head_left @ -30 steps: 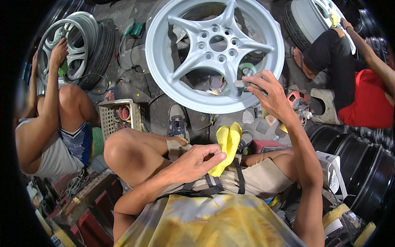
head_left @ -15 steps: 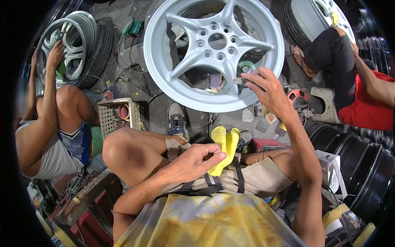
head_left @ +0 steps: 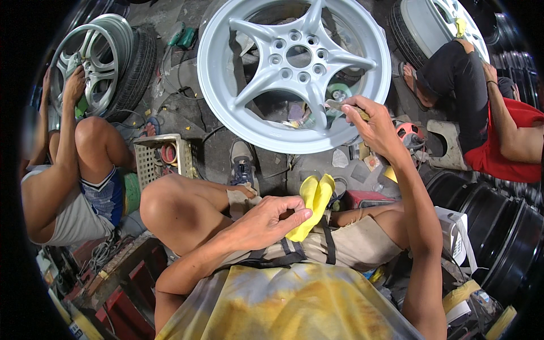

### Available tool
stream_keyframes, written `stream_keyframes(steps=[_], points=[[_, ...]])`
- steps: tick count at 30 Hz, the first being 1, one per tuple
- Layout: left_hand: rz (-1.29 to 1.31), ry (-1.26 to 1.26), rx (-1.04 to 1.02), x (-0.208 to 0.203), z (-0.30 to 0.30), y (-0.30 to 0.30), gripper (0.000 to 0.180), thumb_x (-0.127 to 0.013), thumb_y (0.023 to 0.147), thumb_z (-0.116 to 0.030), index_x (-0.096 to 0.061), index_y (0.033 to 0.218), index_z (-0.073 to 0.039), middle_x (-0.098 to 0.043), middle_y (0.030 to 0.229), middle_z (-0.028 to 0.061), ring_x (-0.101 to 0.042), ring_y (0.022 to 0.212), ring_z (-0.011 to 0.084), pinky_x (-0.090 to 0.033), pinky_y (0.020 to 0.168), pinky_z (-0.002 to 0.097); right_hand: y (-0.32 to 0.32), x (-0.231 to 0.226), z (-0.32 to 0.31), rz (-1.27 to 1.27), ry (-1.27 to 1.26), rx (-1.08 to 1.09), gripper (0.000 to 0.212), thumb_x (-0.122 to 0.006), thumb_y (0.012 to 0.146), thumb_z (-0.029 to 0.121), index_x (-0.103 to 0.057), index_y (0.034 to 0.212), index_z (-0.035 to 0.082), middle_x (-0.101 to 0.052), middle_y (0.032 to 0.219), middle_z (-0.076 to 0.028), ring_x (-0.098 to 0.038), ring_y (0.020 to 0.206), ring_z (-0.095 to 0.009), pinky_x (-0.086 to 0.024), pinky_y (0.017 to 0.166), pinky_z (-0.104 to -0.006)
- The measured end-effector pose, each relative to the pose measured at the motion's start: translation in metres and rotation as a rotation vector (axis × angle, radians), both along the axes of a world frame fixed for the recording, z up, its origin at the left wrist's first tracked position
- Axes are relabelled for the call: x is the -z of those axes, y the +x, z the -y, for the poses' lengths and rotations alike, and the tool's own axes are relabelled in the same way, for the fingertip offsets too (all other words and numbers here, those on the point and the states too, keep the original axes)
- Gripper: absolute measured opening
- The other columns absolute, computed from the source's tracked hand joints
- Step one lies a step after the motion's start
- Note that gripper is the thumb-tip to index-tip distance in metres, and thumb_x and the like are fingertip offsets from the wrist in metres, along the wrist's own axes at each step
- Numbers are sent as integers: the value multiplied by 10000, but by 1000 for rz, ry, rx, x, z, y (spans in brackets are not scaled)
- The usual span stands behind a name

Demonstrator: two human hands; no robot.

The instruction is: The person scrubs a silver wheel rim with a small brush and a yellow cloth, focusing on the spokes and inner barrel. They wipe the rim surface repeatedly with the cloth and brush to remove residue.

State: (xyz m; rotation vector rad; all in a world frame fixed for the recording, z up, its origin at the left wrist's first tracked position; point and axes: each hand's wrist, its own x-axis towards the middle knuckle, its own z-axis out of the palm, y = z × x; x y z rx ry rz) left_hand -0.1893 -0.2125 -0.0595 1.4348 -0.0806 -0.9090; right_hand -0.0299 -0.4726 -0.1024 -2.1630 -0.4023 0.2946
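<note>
Here, in the upper middle of the frame, I see the pale grey alloy wheel (head_left: pixel 294 73) standing on edge, its five spokes facing me. My right hand (head_left: pixel 371 127) is at the wheel's lower right rim, fingers curled together and pinching a small thin tool (head_left: pixel 340 106) whose tip rests against the inner rim; I cannot tell what kind of tool it is. My left hand (head_left: pixel 266 221) sits lower, near the centre of the frame, over my lap, with thumb and fingertips pressed onto a folded yellow cloth (head_left: pixel 311 204) that hangs across my thigh.

Just below the wheel, a grey shoe (head_left: pixel 242 164) lies on the dirty floor, and to its left stands a white plastic crate (head_left: pixel 161 161). At the upper left, another person's hand (head_left: pixel 73 85) rests on a silver wheel (head_left: pixel 93 62) leaning against a tyre. At the upper right, a person in a red shirt (head_left: pixel 510 141) crouches beside a further white wheel (head_left: pixel 439 28). Along the right edge, dark rims (head_left: pixel 498 226) are stacked.
</note>
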Motion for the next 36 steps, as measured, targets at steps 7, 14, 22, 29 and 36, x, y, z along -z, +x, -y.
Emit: stream_keyframes(steps=[7, 14, 22, 29, 36], points=[[-69, 69, 109, 0, -5, 5, 309, -552, 1075, -268, -578, 945, 11, -507, 783, -40, -432, 754, 31, -403, 648, 242, 8, 3, -4, -12, -78, -54, 271, -614, 986, 216, -651, 983, -52, -625, 789, -202, -564, 679, -329, -462, 680, -418], [-66, 50, 84, -1, -5, 4, 305, -553, 1074, -256, -564, 921, 8, -509, 779, -40, -439, 758, 34, -415, 660, 246, 11, 0, -2, -51, -108, -46, 281, -620, 976, 225, -653, 994, -54, -620, 769, -213, -514, 652, -317, -472, 682, -401], [-81, 48, 93, -5, -6, 7, 290, -553, 1075, -240, -576, 934, 13, -533, 787, -30, -456, 769, 32, -430, 679, 246, 9, 2, -1, 8, -82, -37, 274, -632, 985, 224, -675, 989, -47, -562, 685, -75, -481, 645, -111, -436, 615, -304], [-71, 68, 89, -3, -6, 6, 279, -552, 1074, -226, -579, 931, 12, -536, 782, -30, -457, 764, 31, -430, 676, 248, 8, 3, -5, 98, -96, -57, 240, -629, 956, 189, -681, 995, -42, -663, 827, -211, -621, 702, -350, -488, 683, -416], [12, 24, 4, 3, -3, 1, 351, -557, 1063, -267, -554, 875, 29, -436, 676, 20, -370, 635, 76, -331, 543, 316, 6, -6, -7, 33, -103, -19, 258, -627, 946, 197, -686, 983, -51, -674, 850, -219, -617, 724, -389, -493, 696, -426]])
